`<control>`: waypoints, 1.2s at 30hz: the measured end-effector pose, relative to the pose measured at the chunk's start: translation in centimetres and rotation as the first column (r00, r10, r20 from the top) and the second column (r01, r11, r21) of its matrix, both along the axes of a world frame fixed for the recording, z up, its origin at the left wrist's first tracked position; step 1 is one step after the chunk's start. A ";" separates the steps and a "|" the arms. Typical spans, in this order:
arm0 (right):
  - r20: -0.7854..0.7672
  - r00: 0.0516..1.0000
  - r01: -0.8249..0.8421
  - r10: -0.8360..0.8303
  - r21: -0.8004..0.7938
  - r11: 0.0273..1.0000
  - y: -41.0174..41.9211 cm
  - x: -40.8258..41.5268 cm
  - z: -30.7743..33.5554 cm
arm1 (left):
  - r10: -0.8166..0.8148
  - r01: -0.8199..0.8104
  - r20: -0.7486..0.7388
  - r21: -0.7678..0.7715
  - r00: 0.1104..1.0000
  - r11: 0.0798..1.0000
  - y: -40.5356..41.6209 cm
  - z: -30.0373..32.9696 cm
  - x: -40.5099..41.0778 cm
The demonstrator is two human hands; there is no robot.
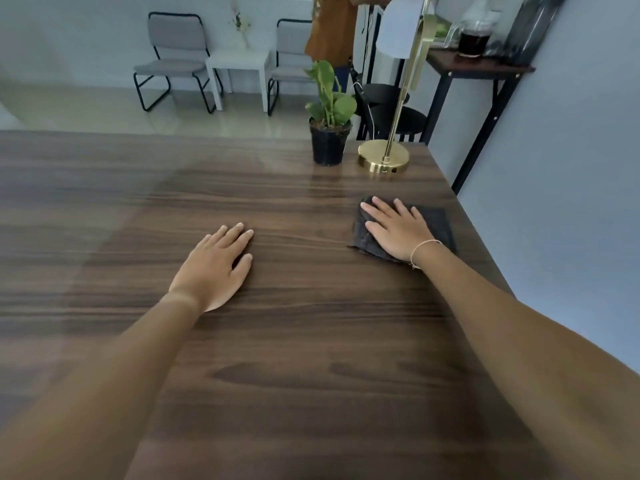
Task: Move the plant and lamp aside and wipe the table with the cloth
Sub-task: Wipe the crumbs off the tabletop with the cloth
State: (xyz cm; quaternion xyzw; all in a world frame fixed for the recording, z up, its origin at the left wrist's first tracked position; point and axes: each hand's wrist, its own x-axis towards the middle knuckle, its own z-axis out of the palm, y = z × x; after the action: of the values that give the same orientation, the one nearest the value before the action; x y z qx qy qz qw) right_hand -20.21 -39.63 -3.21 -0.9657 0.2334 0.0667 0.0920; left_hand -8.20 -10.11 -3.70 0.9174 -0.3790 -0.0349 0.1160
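A dark wood table (277,341) fills the view. At its far right corner stands a green plant in a black pot (328,140). Just right of it is a brass lamp (383,157) with a round base and a white shade. A dark grey cloth (440,223) lies folded near the table's right edge. My right hand (394,230) lies flat on the cloth, fingers spread, pressing it to the table. My left hand (216,268) rests palm down on bare wood near the middle, holding nothing.
A grey wall runs close along the table's right edge. Behind the corner are black stools (401,116) and a side table (478,67) bearing a glass jug. Two grey chairs (173,60), a white table and a standing person (332,26) are farther back.
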 end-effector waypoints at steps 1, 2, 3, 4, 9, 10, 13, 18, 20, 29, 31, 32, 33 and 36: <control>0.006 1.000 -0.029 0.029 0.011 1.000 0.9 1.5 0.0 | 0.003 -0.003 -0.003 -0.002 1.000 1.000 0.0 0.0 0.0; 0.014 0.998 -0.067 0.067 0.015 0.998 1.9 2.7 0.1 | 0.005 -0.005 -0.005 -0.004 1.000 1.000 0.0 -0.1 0.0; 0.019 0.994 -0.112 0.112 0.019 0.994 3.1 3.5 0.1 | 0.006 -0.006 -0.006 -0.008 1.000 1.000 0.0 0.0 0.0; 0.019 0.987 -0.162 0.161 0.026 0.986 4.4 3.9 0.2 | 0.007 -0.007 -0.010 -0.009 1.000 1.000 0.0 0.0 0.0; 0.108 0.881 -0.465 0.460 0.022 0.885 8.8 -2.3 0.3 | 0.013 -0.013 -0.022 0.009 1.000 1.000 0.1 0.2 0.0; 0.126 0.863 -0.497 0.490 0.031 0.867 8.8 -4.4 0.2 | 0.012 -0.012 -0.024 0.009 1.000 1.000 0.1 0.1 0.0; 0.123 0.891 -0.448 0.438 0.065 0.892 6.0 -8.4 0.5 | 0.007 -0.007 -0.028 0.011 1.000 1.000 0.1 0.0 0.0; 0.027 0.999 -0.023 0.023 -0.006 1.000 -1.3 -8.0 0.3 | -0.001 0.001 -0.016 0.015 1.000 1.000 0.1 -0.1 0.3; 0.007 1.000 0.030 -0.030 -0.015 0.999 -1.4 -7.9 0.2 | -0.004 0.004 -0.017 0.020 1.000 1.000 0.1 -0.2 0.3; 0.033 0.998 -0.059 0.061 -0.049 0.997 6.8 -15.4 0.2 | -0.061 0.061 -0.041 -0.010 0.997 0.998 0.9 0.4 -1.2; 0.030 0.997 -0.067 0.069 -0.039 0.997 8.2 -16.8 0.3 | -0.069 0.069 -0.045 -0.008 0.997 0.998 1.1 0.5 -1.8; 0.025 0.998 -0.065 0.066 -0.039 0.997 8.8 -17.4 0.4 | -0.076 0.075 -0.048 -0.011 0.996 0.997 1.5 0.6 -2.2; 0.022 0.998 -0.058 0.059 -0.037 0.998 9.3 -17.7 0.5 | -0.085 0.084 -0.050 -0.013 0.995 0.996 1.8 0.7 -2.5; 0.058 0.998 -0.021 0.019 0.027 0.999 10.0 -17.8 1.2 | -0.111 0.110 -0.066 -0.015 0.992 0.994 2.4 1.1 -3.0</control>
State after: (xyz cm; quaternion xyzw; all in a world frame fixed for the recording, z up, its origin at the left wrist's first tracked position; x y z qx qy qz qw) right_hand -38.00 -29.59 -2.02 -0.9682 0.2200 0.0430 0.1113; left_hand -11.24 -7.67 -2.64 0.8927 -0.4253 -0.0696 0.1318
